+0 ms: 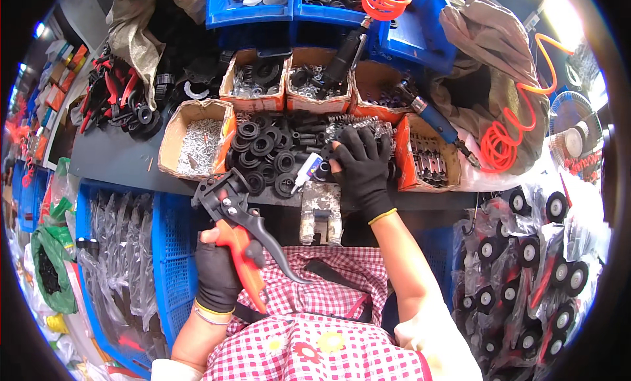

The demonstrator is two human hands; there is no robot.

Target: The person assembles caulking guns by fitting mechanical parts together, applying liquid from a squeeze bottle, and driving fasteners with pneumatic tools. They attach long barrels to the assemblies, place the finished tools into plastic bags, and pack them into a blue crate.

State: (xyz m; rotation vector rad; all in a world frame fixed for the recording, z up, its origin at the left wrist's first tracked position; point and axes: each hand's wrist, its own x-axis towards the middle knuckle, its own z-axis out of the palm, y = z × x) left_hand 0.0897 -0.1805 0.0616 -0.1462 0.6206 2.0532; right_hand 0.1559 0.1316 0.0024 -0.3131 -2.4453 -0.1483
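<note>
My left hand [220, 272], in a black glove with bare fingertips, is closed around the red handle of a two-handled cutter-like tool [236, 233]. Its black head points up and away, and its curved black handle stands apart from the red one. My right hand [360, 167], gloved the same way, lies over the parts at the middle of the bench, fingers somewhat apart and their tips partly hidden. Black ring-shaped parts [263, 148] are heaped to its left, with metal springs [374, 125] just beyond it. A small white-and-blue glue bottle [307, 171] lies beside its thumb.
A worn metal fixture [321, 213] juts from the bench's front edge. Cardboard boxes of small fasteners [199, 144] and metal parts [430, 159] flank the heap. A blue air screwdriver [434, 118] and another black driver [345, 56] hang on coiled orange hoses. Blue crates and bagged wheels stand below.
</note>
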